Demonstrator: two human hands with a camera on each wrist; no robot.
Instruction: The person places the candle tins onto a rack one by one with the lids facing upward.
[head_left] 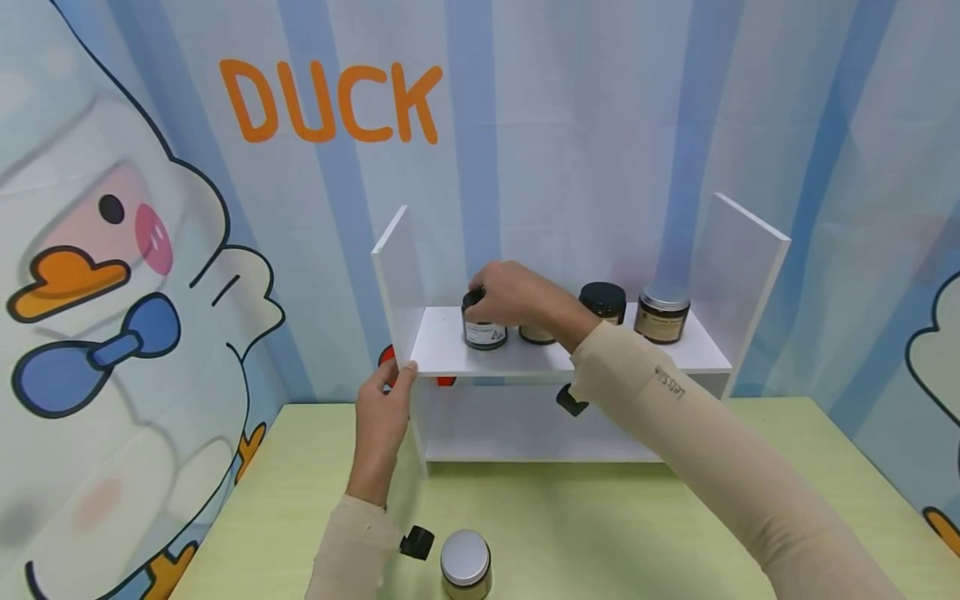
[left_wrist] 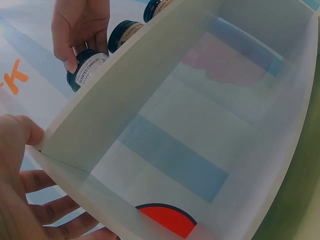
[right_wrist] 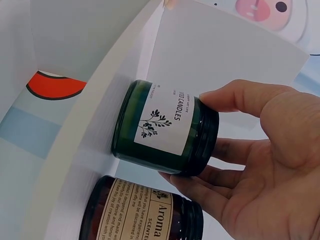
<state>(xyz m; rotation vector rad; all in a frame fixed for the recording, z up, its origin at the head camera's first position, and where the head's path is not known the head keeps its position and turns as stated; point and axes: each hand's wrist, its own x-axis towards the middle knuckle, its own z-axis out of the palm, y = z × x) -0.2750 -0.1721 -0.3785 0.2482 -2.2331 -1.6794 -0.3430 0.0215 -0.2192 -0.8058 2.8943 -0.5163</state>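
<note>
My right hand [head_left: 517,296] grips a dark green scented candle jar [right_wrist: 157,125] with a black lid and white label. Its thumb lies on one side of the lid and the fingers on the other, with the jar's base at the upper board of a white shelf [head_left: 540,360]. Close beside it stands an amber candle jar [right_wrist: 135,212] with a tan label, partly hidden by the hand in the head view. My left hand [head_left: 386,408] holds the shelf's left side at board height, thumb at the front edge [left_wrist: 42,142] and fingers along the outer side.
Further right on the upper board stand a black-lidded jar [head_left: 602,300] and a silver-lidded jar [head_left: 663,313]. Another silver-lidded jar [head_left: 465,565] sits on the light green table [head_left: 300,492] in front. Tall side panels [head_left: 742,275] rise at both shelf ends; a duck-print curtain [head_left: 570,125] hangs behind.
</note>
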